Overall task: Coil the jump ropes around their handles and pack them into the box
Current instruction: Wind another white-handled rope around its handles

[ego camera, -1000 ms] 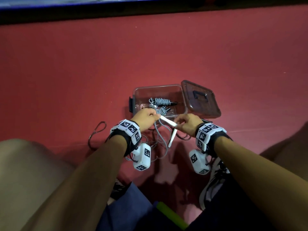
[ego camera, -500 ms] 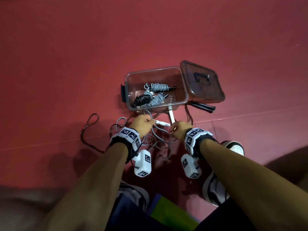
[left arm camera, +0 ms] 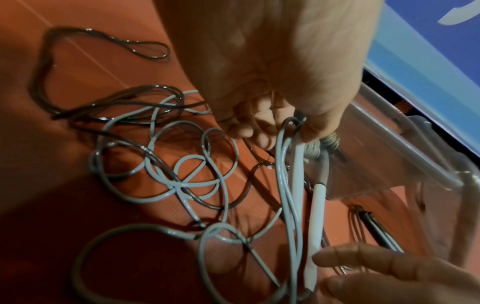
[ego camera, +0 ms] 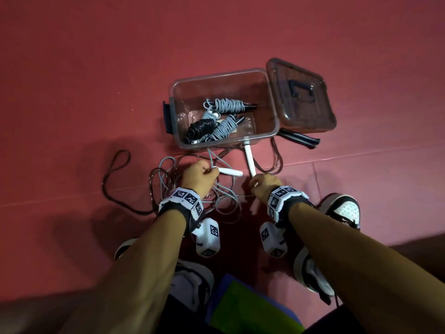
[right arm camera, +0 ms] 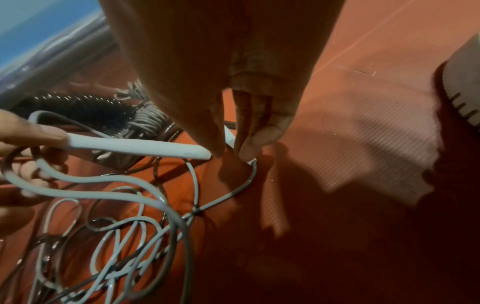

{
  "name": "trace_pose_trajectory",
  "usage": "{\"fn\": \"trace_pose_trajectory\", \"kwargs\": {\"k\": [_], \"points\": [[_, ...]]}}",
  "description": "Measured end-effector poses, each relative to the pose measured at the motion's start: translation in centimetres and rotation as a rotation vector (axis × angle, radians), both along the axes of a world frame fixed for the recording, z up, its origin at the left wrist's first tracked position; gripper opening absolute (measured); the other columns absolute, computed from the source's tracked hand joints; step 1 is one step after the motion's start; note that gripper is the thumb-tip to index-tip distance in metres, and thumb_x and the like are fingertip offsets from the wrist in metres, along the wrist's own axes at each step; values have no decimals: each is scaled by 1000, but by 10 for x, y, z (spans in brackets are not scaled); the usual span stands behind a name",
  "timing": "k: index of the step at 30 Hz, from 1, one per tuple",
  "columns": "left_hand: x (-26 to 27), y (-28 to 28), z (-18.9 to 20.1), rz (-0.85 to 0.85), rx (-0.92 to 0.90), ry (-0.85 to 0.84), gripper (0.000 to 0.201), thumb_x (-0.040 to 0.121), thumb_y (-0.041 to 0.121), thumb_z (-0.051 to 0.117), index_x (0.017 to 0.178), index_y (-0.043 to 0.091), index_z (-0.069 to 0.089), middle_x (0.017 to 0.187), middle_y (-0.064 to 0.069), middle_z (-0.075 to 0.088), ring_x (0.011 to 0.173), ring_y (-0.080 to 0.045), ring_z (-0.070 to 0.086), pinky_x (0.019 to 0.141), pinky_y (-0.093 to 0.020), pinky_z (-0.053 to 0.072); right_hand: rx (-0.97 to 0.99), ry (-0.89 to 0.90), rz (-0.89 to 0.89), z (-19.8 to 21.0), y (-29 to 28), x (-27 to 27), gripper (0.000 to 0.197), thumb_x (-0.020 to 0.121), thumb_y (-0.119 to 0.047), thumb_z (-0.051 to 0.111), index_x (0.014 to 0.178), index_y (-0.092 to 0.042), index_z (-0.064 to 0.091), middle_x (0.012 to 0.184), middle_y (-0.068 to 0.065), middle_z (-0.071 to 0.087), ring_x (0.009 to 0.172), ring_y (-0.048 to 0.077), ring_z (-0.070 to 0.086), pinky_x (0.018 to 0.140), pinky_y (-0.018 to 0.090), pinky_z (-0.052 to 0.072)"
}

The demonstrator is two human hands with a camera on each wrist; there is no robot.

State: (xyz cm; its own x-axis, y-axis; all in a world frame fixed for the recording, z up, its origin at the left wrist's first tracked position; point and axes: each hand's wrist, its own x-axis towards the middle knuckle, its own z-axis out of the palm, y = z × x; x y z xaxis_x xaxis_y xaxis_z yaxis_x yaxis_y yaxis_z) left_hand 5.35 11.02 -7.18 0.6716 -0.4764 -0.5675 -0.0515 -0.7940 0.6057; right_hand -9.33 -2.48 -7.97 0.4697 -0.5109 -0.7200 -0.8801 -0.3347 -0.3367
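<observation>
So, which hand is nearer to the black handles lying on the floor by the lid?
Right. The right hand is just in front of the black handles, below the lid. The left hand is farther, over the loose ropes left of them.

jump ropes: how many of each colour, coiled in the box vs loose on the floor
grey coiled ropes in the box: 2
black coiled rope: 1
grey loose rope on the floor: 1
dark loose rope: 1
total: 5
</observation>
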Motion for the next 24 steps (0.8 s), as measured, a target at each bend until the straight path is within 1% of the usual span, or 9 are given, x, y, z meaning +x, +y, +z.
{"fn": "trace_pose_trajectory", "kwargs": {"k": [3,6,10,12,16,17,20,22,24], "points": [[-3,3,-11,-11,-22,-10,34,92,29,68,68,14,49,61,-3,53,61,-24,46,59,-31,34,17,25,-13,-8,0,3,28,94,-20,58,118,-19,70,129,2,65,122,24,58,101,24,41],[-9,2,-17,-28,-6,-21,38,92,31,68,64,19,47,61,2,54,63,-21,49,61,-29,36,25,40,-15,-15,3,4,27,95,-19,56,118,-18,69,131,6,65,123,28,57,102,29,42],[-11,0,-22,-9,-11,-10,40,93,30,68,61,20,46,61,1,54,63,-22,51,59,-28,34,13,81,-62,-22,2,2,31,93,-10,55,120,-18,69,129,5,65,122,28,58,99,27,43],[-9,-1,-26,-22,-7,-1,42,93,30,68,60,19,43,60,1,53,63,-23,50,61,-29,35,2,98,-66,-25,0,1,34,93,-10,53,124,-16,66,131,8,63,123,28,58,99,27,43],[-8,-5,-29,-5,-10,9,43,92,29,68,59,18,43,58,1,50,62,-24,48,61,-29,35,-5,93,-66,-27,0,1,34,95,-9,50,125,-16,64,131,7,61,124,27,56,97,25,41],[-7,-5,-30,3,-11,12,42,93,29,68,60,18,45,58,0,51,61,-24,48,60,-29,35,-19,89,-69,-27,1,1,34,95,-7,49,123,-15,65,130,7,62,122,27,57,95,24,41],[-7,-7,-31,10,-7,18,40,93,31,67,62,17,47,57,0,50,59,-24,48,59,-29,37,-51,58,-113,-31,4,-2,32,90,-3,51,116,-13,67,121,8,66,112,25,61,74,18,38],[-6,-7,-31,8,2,16,41,93,31,67,61,16,46,55,2,48,55,-21,45,56,-28,34,-46,52,-110,-32,4,-3,30,88,-4,52,112,-13,68,118,9,66,109,26,62,72,18,36],[-7,-7,-30,-3,6,13,41,93,31,67,61,17,46,54,3,48,52,-18,44,52,-26,32,-48,40,-87,-33,5,-3,28,90,-5,52,111,-13,69,118,8,67,111,26,61,73,17,35]]}}
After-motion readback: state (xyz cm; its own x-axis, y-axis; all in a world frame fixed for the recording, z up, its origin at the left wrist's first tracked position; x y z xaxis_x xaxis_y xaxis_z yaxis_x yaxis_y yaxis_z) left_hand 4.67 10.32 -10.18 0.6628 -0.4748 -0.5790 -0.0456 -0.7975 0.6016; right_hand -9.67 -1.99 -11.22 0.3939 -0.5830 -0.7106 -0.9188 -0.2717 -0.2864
